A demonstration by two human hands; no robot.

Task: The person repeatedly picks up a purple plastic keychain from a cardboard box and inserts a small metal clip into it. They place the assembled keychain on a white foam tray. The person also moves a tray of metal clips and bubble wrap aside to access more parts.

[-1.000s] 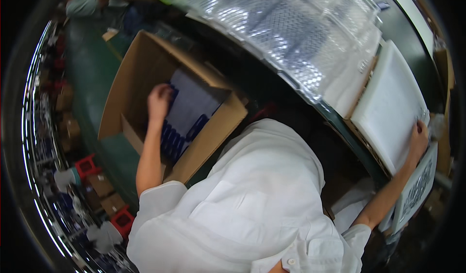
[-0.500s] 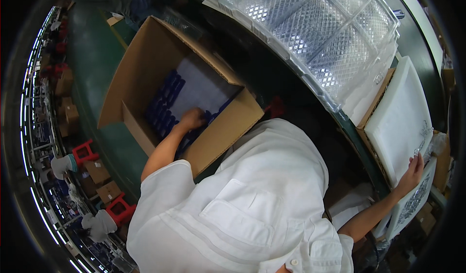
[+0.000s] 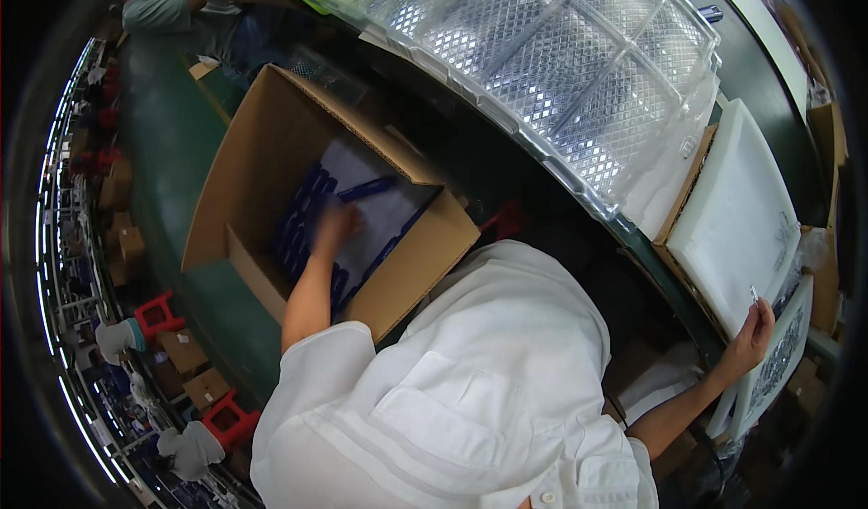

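Open cardboard box (image 3: pixel 271 202): brown, flaps up, standing on the green floor, tilted corner-on in view. Inside the box: white sheet (image 3: pixel 362 193) with rows of blue pieces (image 3: pixel 303 215) along its left part; one long blue piece (image 3: pixel 366 188) lies across the sheet near the box's far wall. Small pale item (image 3: pixel 753 294), pinched upright, sits well right of the box at the edge of a white foam tray (image 3: pixel 732 220); its kind cannot be told.

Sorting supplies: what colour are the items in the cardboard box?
Dark blue items on white sheets, in the head view.
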